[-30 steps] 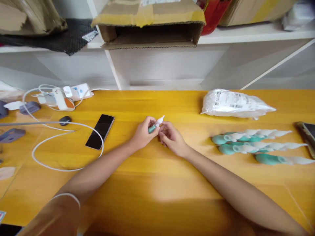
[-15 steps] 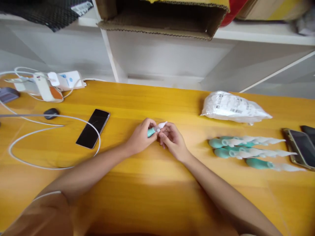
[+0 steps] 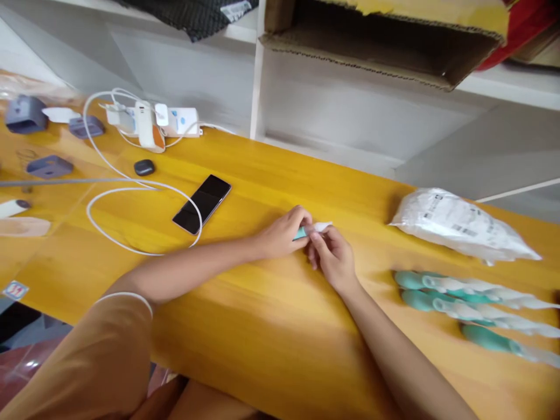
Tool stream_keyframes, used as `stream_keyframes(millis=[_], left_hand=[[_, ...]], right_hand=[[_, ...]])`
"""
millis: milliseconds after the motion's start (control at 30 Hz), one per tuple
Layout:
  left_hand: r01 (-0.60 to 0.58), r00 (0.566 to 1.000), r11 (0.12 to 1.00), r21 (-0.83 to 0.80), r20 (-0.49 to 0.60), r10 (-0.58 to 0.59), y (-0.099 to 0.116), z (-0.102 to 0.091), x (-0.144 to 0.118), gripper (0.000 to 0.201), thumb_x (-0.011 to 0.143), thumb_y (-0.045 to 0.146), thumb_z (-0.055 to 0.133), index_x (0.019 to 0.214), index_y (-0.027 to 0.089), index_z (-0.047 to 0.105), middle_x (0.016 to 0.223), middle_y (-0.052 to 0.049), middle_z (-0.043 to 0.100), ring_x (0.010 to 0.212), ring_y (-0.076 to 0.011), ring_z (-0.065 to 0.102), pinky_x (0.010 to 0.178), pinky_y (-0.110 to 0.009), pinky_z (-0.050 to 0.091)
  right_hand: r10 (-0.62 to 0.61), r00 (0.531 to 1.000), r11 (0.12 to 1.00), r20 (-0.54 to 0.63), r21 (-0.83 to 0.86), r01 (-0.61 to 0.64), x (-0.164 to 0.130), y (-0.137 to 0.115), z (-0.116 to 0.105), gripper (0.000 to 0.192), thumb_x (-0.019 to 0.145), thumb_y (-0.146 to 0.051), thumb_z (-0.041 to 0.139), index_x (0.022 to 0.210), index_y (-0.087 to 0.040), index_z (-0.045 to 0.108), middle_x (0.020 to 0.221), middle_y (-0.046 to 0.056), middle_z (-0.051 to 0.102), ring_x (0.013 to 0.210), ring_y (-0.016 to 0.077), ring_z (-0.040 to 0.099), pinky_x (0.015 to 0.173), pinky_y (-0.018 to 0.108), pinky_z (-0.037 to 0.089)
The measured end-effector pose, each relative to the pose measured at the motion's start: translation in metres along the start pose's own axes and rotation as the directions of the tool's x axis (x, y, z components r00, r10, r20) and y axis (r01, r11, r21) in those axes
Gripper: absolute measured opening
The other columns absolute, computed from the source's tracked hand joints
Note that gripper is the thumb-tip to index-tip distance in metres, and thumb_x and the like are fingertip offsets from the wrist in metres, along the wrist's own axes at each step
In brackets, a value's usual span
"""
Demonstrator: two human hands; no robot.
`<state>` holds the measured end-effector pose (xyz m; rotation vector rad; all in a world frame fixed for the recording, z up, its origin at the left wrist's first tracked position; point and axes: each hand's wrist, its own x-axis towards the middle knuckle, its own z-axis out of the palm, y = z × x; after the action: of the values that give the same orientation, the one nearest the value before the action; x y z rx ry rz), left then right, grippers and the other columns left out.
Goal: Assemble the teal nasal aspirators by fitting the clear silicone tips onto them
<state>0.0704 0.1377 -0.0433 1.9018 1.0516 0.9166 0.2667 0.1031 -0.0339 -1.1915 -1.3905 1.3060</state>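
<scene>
A yellow wooden desk runs across the view, with white shelving behind it carrying an open cardboard box. On the right lie one white plastic bag and a cluster of teal-and-white tubes, at least five, blurred. On the left lie one black phone, a looping white cable and a white power strip. At mid-desk the left hand and right hand both pinch one small teal-and-white tube, nothing blocking them.
</scene>
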Motion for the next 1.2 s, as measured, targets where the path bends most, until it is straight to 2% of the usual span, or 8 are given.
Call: stream_keyframes(millis=[300, 600, 767, 900, 1033, 1200], left_hand=[[0.031, 0.999, 0.999, -0.029, -0.015, -0.032, 0.001, -0.004, -0.002, 0.029, 0.103, 0.031, 0.082, 0.114, 0.025, 0.056, 0.117, -0.007, 0.075, 0.109, -0.0253, 0.075, 0.099, -0.041, 0.062], [0.041, 0.993, 0.999, -0.023, -0.111, -0.043, 0.003, -0.002, -0.003, 0.026, 0.101, 0.020, 0.078, 0.112, 0.025, 0.055, 0.116, -0.005, 0.072, 0.111, -0.0245, 0.074, 0.102, -0.041, 0.062], [0.053, 0.975, 0.997, -0.064, -0.212, -0.066, 0.002, -0.003, -0.002, 0.023, 0.104, 0.024, 0.077, 0.113, 0.025, 0.055, 0.115, -0.005, 0.072, 0.108, -0.0231, 0.073, 0.102, -0.040, 0.060], [0.076, 0.947, 0.989, -0.126, -0.302, -0.111, -0.002, -0.004, 0.003, 0.019, 0.108, 0.027, 0.070, 0.114, 0.025, 0.053, 0.113, -0.005, 0.069, 0.105, -0.0203, 0.071, 0.099, -0.036, 0.058], [0.074, 0.942, 0.980, -0.182, -0.309, -0.129, -0.004, -0.004, 0.007, 0.020, 0.106, 0.025, 0.070, 0.113, 0.025, 0.052, 0.112, -0.003, 0.068, 0.104, -0.0186, 0.070, 0.098, -0.034, 0.056], [0.079, 0.945, 0.974, -0.214, -0.294, -0.142, -0.001, -0.004, 0.007, 0.020, 0.104, 0.024, 0.071, 0.111, 0.025, 0.053, 0.110, -0.002, 0.068, 0.101, -0.0187, 0.068, 0.097, -0.035, 0.055]], right_hand=[[-0.001, 1.000, 0.999, -0.023, 0.044, 0.002, 0.003, 0.002, 0.001, 0.052, 0.098, -0.073, 0.085, 0.096, -0.024, 0.068, 0.057, -0.007, 0.065, 0.035, 0.0103, 0.054, 0.037, 0.022, 0.043], [-0.024, 0.999, 1.000, -0.043, 0.015, 0.024, 0.005, 0.002, 0.003, 0.049, 0.101, -0.071, 0.082, 0.099, -0.024, 0.070, 0.065, -0.005, 0.069, 0.037, 0.0112, 0.056, 0.034, 0.024, 0.046], [-0.111, 0.991, 0.987, -0.074, -0.128, 0.101, 0.008, 0.004, -0.002, 0.043, 0.109, -0.067, 0.072, 0.102, -0.024, 0.069, 0.064, -0.005, 0.067, 0.040, 0.0120, 0.055, 0.039, 0.026, 0.048], [-0.246, 0.967, 0.920, -0.060, -0.330, 0.214, 0.017, 0.005, -0.013, 0.026, 0.105, -0.049, 0.080, 0.100, -0.024, 0.077, 0.079, 0.002, 0.072, 0.060, 0.0151, 0.062, 0.057, 0.030, 0.053], [-0.312, 0.950, 0.840, 0.025, -0.460, 0.288, 0.025, 0.005, -0.024, 0.011, 0.100, -0.036, 0.083, 0.098, -0.025, 0.081, 0.083, 0.003, 0.072, 0.067, 0.0172, 0.061, 0.070, 0.034, 0.054], [-0.324, 0.944, 0.784, 0.068, -0.539, 0.308, 0.029, 0.007, -0.029, 0.014, 0.104, -0.039, 0.082, 0.101, -0.026, 0.081, 0.085, 0.004, 0.073, 0.071, 0.0199, 0.062, 0.073, 0.036, 0.053]])
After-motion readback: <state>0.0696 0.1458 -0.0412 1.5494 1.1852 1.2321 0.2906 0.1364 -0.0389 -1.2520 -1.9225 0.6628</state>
